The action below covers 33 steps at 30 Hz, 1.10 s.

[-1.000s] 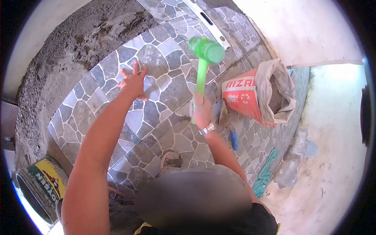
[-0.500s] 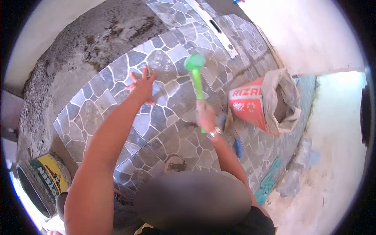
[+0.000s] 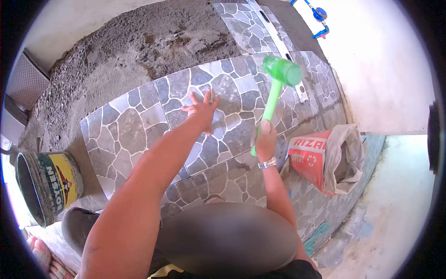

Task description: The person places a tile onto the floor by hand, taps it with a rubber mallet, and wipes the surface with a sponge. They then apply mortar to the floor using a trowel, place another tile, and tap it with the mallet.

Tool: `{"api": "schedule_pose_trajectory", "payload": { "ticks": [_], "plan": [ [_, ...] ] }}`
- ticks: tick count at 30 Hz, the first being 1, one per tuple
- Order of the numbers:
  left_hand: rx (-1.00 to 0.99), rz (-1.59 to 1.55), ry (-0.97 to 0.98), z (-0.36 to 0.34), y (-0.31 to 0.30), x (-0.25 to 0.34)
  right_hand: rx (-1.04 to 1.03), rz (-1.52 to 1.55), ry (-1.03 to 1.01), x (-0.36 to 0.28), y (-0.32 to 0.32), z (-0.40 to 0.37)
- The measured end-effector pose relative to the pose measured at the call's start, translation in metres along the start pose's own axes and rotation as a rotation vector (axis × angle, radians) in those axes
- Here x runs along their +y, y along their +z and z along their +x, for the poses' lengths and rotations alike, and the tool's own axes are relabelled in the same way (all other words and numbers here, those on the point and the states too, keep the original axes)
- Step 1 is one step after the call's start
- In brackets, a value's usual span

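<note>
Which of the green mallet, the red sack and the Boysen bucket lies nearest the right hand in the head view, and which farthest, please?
1. green mallet, gripped in the right hand, its head up above the tiles.
2. red sack, open, just right of the hand.
3. Boysen bucket, far left of the view.

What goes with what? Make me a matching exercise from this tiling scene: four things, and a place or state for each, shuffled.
1. left hand
2. right hand
3. bucket
4. sack

A. open-topped, right side
B. spread flat on a tile
C. far left, yellow label
D. grips the green mallet

Pairs: 1-B, 2-D, 3-C, 4-A
</note>
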<state>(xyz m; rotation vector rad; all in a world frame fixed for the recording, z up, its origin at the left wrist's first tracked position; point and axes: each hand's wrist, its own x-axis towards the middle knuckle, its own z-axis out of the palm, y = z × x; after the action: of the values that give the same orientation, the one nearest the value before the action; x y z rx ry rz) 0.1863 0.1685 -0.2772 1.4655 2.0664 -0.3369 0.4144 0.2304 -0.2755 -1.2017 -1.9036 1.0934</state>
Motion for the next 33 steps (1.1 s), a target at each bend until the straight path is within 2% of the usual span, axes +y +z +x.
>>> {"api": "schedule_pose_trajectory", "payload": {
  "ticks": [1, 3, 5, 6, 8, 9, 12, 14, 15, 16, 18, 21, 24, 25, 27, 30, 32, 33],
  "plan": [
    [0.002, 0.002, 0.002, 0.001, 0.002, -0.001, 0.047, -0.173, -0.155, 0.017, 0.007, 0.001],
    [0.003, 0.006, 0.007, 0.0, 0.007, 0.0, 0.004, -0.328, -0.126, 0.054, 0.013, 0.002],
    [0.014, 0.009, 0.001, 0.002, 0.007, -0.001, -0.175, -0.285, 0.227, 0.081, 0.014, 0.013],
    [0.023, 0.008, -0.002, 0.004, 0.006, -0.001, -0.155, -0.156, 0.265, 0.059, 0.012, 0.02],
    [0.02, 0.01, -0.001, 0.005, 0.01, -0.001, -0.118, 0.103, 0.363, -0.025, 0.003, 0.023],
    [0.016, 0.006, 0.0, 0.005, 0.012, 0.0, -0.048, 0.133, 0.156, -0.036, 0.005, 0.025],
    [0.012, 0.0, 0.001, 0.007, 0.013, -0.001, 0.194, -0.215, -0.227, 0.011, 0.028, 0.031],
    [0.016, -0.003, 0.004, 0.007, 0.013, -0.001, -0.148, -0.218, 0.041, 0.11, 0.028, 0.042],
    [0.017, -0.011, 0.006, 0.007, 0.012, 0.0, -0.216, -0.202, 0.118, 0.112, 0.025, 0.044],
    [0.018, -0.017, 0.007, 0.007, 0.013, 0.001, -0.282, -0.192, 0.196, 0.091, 0.025, 0.044],
    [0.02, -0.032, 0.004, 0.009, 0.014, -0.004, -0.218, -0.133, 0.248, 0.038, 0.019, 0.036],
    [0.04, -0.06, 0.016, 0.008, 0.016, -0.003, -0.301, 0.014, 0.395, 0.021, 0.011, 0.047],
    [0.079, -0.089, 0.016, 0.004, 0.022, -0.007, -0.15, 0.071, 0.254, -0.02, 0.012, 0.051],
    [0.09, -0.099, 0.024, 0.003, 0.025, -0.009, -0.134, 0.261, 0.269, -0.034, 0.011, 0.047],
    [0.097, -0.101, 0.03, 0.004, 0.028, -0.011, -0.089, 0.125, 0.079, -0.009, 0.018, 0.046],
    [0.079, -0.089, 0.027, 0.002, 0.027, -0.006, 0.001, -0.368, -0.247, 0.032, 0.041, 0.031],
    [0.067, -0.085, 0.013, 0.005, 0.024, -0.006, -0.23, -0.389, -0.08, 0.053, 0.046, 0.037],
    [0.085, -0.087, 0.018, 0.008, 0.019, -0.009, -0.206, -0.26, -0.062, 0.035, 0.045, 0.035]
  ]
}}
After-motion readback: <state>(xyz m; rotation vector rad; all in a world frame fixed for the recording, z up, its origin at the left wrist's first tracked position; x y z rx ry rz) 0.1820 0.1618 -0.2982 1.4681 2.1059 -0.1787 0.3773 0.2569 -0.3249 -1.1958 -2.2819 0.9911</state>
